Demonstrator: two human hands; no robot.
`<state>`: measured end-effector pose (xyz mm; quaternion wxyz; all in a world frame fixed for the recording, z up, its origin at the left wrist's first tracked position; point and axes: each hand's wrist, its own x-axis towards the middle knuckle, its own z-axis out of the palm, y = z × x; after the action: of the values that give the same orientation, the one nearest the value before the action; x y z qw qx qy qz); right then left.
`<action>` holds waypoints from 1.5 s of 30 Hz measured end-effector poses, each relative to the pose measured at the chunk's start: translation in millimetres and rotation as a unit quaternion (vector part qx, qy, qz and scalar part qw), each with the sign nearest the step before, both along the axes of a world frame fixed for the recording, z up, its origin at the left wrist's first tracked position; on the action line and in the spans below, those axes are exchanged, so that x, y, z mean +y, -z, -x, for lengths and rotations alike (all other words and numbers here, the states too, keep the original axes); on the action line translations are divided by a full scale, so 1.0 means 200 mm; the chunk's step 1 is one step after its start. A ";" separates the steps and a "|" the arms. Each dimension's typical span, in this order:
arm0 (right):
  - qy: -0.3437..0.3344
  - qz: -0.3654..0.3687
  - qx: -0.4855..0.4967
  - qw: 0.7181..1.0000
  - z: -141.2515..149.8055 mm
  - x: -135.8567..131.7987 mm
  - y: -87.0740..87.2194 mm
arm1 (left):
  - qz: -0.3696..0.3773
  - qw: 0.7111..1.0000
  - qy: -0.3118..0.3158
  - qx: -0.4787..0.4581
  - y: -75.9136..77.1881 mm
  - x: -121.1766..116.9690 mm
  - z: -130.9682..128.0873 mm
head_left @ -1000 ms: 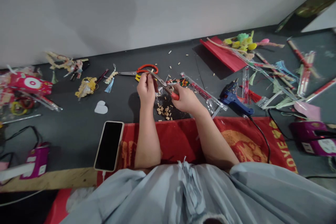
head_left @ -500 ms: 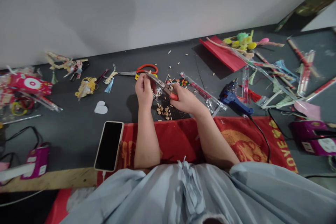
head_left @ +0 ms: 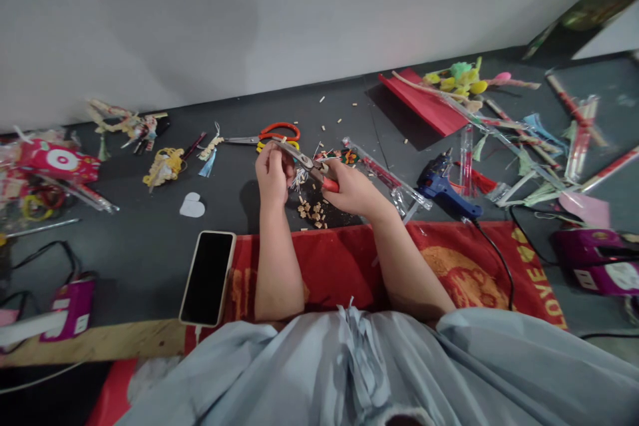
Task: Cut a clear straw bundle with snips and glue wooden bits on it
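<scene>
My right hand [head_left: 352, 190] grips a pair of pliers [head_left: 303, 158] with red-covered handles, their metal jaws pointing left toward my other hand. My left hand [head_left: 272, 170] is closed, its fingers bent at the tip of the jaws; whatever they pinch is too small and hidden to name. Beneath the tool lies a heap of small light-brown pieces [head_left: 313, 212], with a bundle of white strands [head_left: 299, 180] behind it. Orange-and-yellow-handled scissors [head_left: 277, 134] rest just beyond my left hand.
A blue glue gun [head_left: 444, 186] lies at right, near a red folded sheet [head_left: 424, 100] and plastic-wrapped sticks. At left are a phone [head_left: 208, 278], a white heart-shaped piece [head_left: 192, 205] and yellow cord [head_left: 164, 166]. A red cloth [head_left: 339, 259] covers the near edge.
My left hand has shifted slightly left and its fingers have turned a little. The pliers' jaws have followed to the left, still in my right hand.
</scene>
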<state>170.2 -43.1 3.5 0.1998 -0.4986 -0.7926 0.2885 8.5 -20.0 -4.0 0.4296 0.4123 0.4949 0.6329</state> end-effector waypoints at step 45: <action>-0.007 0.023 0.005 1.000 -0.01 0.00 0.00 | -0.041 0.999 -0.003 0.029 0.02 0.01 -0.01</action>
<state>171.6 -42.3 4.0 0.1903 -0.4957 -0.7884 0.3107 11.3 -18.6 -7.1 0.3956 0.4461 0.4826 0.6415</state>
